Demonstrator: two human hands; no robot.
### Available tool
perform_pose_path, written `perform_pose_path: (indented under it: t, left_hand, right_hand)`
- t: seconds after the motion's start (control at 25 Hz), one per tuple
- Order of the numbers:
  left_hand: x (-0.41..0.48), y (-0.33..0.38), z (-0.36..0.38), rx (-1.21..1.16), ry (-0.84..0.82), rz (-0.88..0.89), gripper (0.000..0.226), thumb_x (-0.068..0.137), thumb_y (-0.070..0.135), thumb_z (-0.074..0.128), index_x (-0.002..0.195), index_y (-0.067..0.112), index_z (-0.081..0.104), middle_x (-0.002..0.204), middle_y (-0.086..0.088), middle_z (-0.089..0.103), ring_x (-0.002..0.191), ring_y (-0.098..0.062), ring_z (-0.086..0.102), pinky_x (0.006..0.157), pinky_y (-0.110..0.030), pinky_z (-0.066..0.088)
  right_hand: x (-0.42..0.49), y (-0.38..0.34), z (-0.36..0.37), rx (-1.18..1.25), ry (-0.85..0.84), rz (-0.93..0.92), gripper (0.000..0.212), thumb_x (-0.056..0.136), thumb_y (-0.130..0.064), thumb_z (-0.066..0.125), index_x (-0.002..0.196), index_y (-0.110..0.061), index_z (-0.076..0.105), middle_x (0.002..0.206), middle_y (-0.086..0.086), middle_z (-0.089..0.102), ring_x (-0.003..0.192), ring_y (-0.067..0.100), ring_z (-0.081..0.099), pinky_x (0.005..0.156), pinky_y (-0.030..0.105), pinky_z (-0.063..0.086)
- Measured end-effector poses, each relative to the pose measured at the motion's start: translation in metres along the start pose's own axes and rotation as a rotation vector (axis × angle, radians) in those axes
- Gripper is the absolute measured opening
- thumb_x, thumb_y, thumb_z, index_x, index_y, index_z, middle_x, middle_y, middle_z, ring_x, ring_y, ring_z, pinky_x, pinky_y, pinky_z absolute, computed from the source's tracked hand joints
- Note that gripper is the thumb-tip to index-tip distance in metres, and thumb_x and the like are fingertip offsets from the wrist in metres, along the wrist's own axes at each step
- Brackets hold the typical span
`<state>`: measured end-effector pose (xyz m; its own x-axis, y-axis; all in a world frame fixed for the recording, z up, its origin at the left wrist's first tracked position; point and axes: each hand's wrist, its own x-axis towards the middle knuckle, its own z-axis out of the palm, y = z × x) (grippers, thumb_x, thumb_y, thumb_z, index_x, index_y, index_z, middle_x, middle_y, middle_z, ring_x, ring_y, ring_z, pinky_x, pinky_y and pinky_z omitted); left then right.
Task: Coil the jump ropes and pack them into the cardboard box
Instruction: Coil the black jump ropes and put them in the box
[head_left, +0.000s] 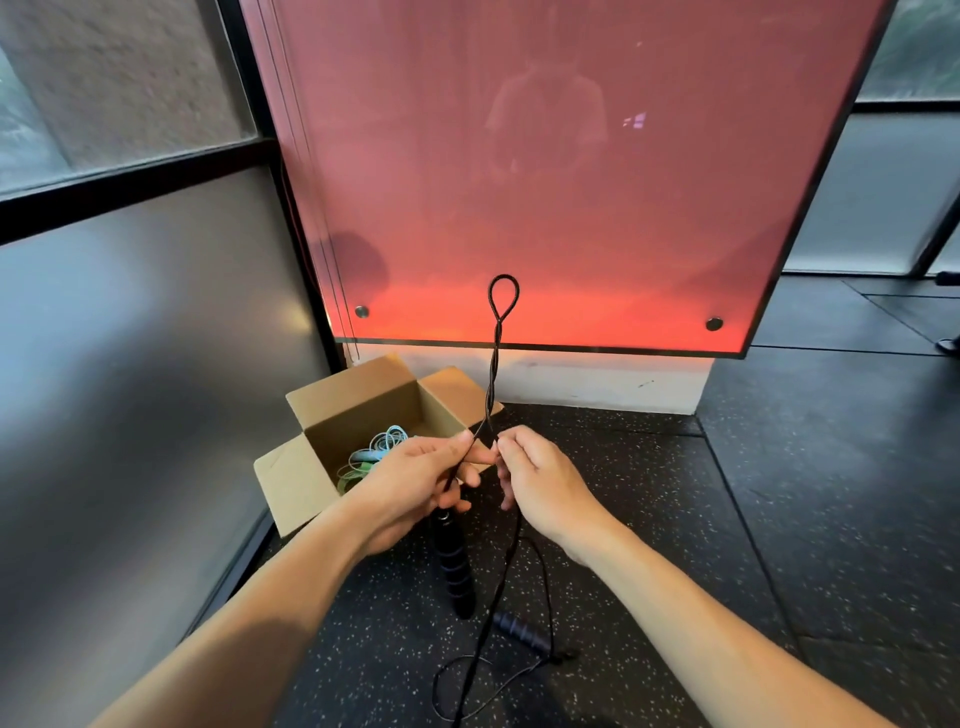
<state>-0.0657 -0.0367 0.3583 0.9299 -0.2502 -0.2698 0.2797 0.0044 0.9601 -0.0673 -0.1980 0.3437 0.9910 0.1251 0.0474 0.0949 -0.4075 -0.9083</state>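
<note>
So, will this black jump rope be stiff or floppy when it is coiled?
Probably springy rather than limp: the twisted strand of the black jump rope stands upright unsupported, with an open loop on top. It may resist tight coils. The round handle on the floor could roll.

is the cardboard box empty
No, coiled light blue and green ropes already lie at the bottom of the open cardboard box.
</note>
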Motion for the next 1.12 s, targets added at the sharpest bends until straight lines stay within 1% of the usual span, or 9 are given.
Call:
perform_pose_path:
  t: [0.16, 0.28, 0.4, 0.52, 0.64, 0.76, 0.92, 1.0, 1.12]
  left_hand:
    - [0.001, 0.003, 0.002, -0.037, 0.154, 0.059, 0.016, 0.093, 0.017, 0.063, 0.092, 0.005, 0.074, 0.078, -0.007, 0.073, 0.068, -0.015, 0.067, 0.073, -0.033, 0.059]
    - [0.004, 0.004, -0.004, -0.044, 0.352, 0.102, 0.009, 0.079, 0.011, 0.078, 0.083, 0.005, 0.074, 0.077, -0.009, 0.076, 0.069, -0.016, 0.071, 0.068, -0.031, 0.061]
    - [0.007, 0.001, -0.010, 0.042, 0.465, 0.151, 0.021, 0.074, 0.016, 0.083, 0.078, 0.007, 0.065, 0.066, -0.006, 0.067, 0.057, -0.012, 0.061, 0.060, -0.028, 0.056]
    - [0.003, 0.002, -0.012, -0.020, 0.253, 0.239, 0.021, 0.081, 0.027, 0.074, 0.094, 0.012, 0.071, 0.065, -0.001, 0.050, 0.055, -0.011, 0.045, 0.054, -0.024, 0.042]
    - [0.000, 0.006, -0.009, -0.077, 0.044, 0.255, 0.030, 0.098, 0.029, 0.051, 0.113, 0.009, 0.069, 0.073, 0.000, 0.055, 0.060, -0.010, 0.047, 0.059, -0.025, 0.041]
    - [0.000, 0.006, -0.005, -0.073, 0.087, 0.245, 0.026, 0.102, 0.021, 0.047, 0.102, 0.008, 0.069, 0.077, -0.002, 0.062, 0.064, -0.011, 0.055, 0.063, -0.031, 0.053]
    - [-0.001, 0.007, 0.001, -0.137, 0.095, 0.249, 0.025, 0.100, 0.017, 0.049, 0.108, 0.003, 0.069, 0.073, -0.002, 0.054, 0.066, -0.010, 0.053, 0.058, -0.039, 0.060]
    - [-0.001, 0.008, 0.005, -0.171, 0.058, 0.265, 0.029, 0.100, 0.018, 0.049, 0.114, 0.000, 0.067, 0.073, 0.002, 0.056, 0.068, -0.010, 0.053, 0.055, -0.040, 0.060]
    - [-0.003, 0.009, 0.009, -0.134, 0.028, 0.248, 0.025, 0.096, 0.021, 0.053, 0.101, 0.003, 0.070, 0.071, 0.000, 0.060, 0.070, -0.012, 0.061, 0.053, -0.039, 0.060]
  right_hand:
    - [0.002, -0.001, -0.009, 0.013, 0.091, -0.005, 0.029, 0.106, -0.027, 0.038, 0.082, -0.025, 0.054, 0.070, -0.011, 0.048, 0.068, 0.011, 0.047, 0.073, 0.042, 0.049]
    - [-0.001, -0.006, -0.020, 0.071, 0.171, -0.092, 0.024, 0.104, -0.042, 0.048, 0.085, -0.027, 0.053, 0.066, -0.015, 0.049, 0.064, 0.004, 0.045, 0.067, 0.029, 0.044]
    - [-0.004, -0.010, -0.028, -0.005, 0.237, -0.235, 0.023, 0.105, -0.036, 0.048, 0.091, -0.019, 0.053, 0.059, -0.019, 0.049, 0.053, 0.004, 0.041, 0.052, 0.020, 0.031]
    - [-0.004, -0.006, -0.026, -0.024, 0.325, -0.257, 0.030, 0.106, -0.031, 0.047, 0.083, -0.014, 0.053, 0.054, -0.013, 0.048, 0.049, 0.004, 0.042, 0.049, 0.018, 0.031]
    - [-0.001, -0.004, -0.025, -0.102, 0.372, -0.201, 0.039, 0.106, -0.033, 0.045, 0.072, -0.016, 0.052, 0.054, -0.008, 0.047, 0.051, 0.003, 0.047, 0.050, 0.018, 0.033]
    - [0.001, -0.004, -0.027, -0.162, 0.287, -0.125, 0.039, 0.107, -0.035, 0.043, 0.077, -0.018, 0.061, 0.061, -0.010, 0.053, 0.060, -0.001, 0.054, 0.054, 0.012, 0.036]
    - [-0.006, -0.007, -0.021, -0.103, 0.104, -0.234, 0.019, 0.105, -0.039, 0.048, 0.119, -0.032, 0.060, 0.084, -0.016, 0.055, 0.080, -0.001, 0.056, 0.069, 0.007, 0.041]
    - [-0.005, -0.006, -0.017, -0.105, 0.191, -0.361, 0.012, 0.103, -0.033, 0.054, 0.111, -0.030, 0.063, 0.086, -0.016, 0.057, 0.082, -0.001, 0.056, 0.070, 0.008, 0.041]
    - [0.000, -0.006, -0.018, -0.096, 0.296, -0.403, 0.010, 0.103, -0.021, 0.055, 0.098, -0.019, 0.064, 0.091, -0.011, 0.063, 0.079, 0.004, 0.062, 0.072, 0.018, 0.048]
